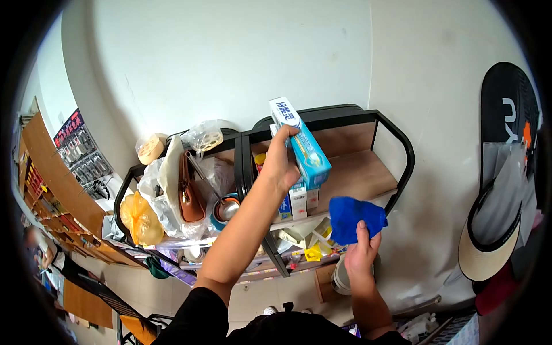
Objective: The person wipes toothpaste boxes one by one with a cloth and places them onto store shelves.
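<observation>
My left hand [280,156] is closed around a blue and white toothpaste box [311,156], raised above the shelf and tilted; a second white box edge shows behind it. Further right, my right hand [362,253] grips a blue cloth [352,219] between thumb and fingers, in front of the shelf's right end. Below the toothpaste box, several small boxes stand on the upper shelf board [359,178], among them a white box [298,202].
A black-framed shelf rack [397,135] stands against the wall. Its left half holds a brown bag [191,192], a yellow plastic bag [140,218] and a bowl [228,208]. A bucket [341,279] sits below. A visor cap [489,253] hangs at right. A person [46,250] is far left.
</observation>
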Demonstrator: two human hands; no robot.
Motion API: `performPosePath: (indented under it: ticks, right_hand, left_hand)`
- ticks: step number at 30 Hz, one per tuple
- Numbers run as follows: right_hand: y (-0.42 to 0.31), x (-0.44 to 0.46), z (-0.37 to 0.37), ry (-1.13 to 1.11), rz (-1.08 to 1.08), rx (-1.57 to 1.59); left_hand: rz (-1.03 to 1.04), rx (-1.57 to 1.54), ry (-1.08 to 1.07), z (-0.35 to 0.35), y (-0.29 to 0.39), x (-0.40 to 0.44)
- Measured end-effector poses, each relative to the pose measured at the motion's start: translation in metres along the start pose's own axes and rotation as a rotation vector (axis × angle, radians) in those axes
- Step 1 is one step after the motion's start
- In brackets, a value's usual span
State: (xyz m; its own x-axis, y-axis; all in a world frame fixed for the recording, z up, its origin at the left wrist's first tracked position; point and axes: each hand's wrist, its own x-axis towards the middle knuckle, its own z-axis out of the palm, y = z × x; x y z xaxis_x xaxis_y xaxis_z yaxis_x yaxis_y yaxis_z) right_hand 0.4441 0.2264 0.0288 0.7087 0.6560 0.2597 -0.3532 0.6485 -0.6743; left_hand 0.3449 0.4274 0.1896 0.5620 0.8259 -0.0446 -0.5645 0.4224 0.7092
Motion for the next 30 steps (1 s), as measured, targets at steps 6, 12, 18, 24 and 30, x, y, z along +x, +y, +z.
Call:
performPosePath:
  ticks: [6, 12, 18, 24, 30]
  right_hand:
    - [-0.031, 0.019, 0.058, -0.192, -1.005, -0.639]
    - [-0.031, -0.002, 0.072, -0.274, -1.212, -1.044]
    - [-0.017, -0.054, 0.068, -0.234, -1.27, -1.254]
    - [0.004, -0.112, 0.079, -0.245, -1.097, -1.321]
    - [0.013, -0.174, 0.09, 0.098, -0.811, -1.021]
  left_hand:
    - [0.035, -0.128, 0.097, 0.003, -0.035, -0.049]
    - [-0.002, -0.175, 0.077, 0.002, -0.051, -0.086]
    - [-0.118, -0.298, 0.089, -0.015, -0.052, -0.101]
    - [-0.217, -0.449, -0.006, -0.034, -0.03, -0.133]
    - [-0.329, -0.382, -0.112, -0.065, -0.014, -0.172]
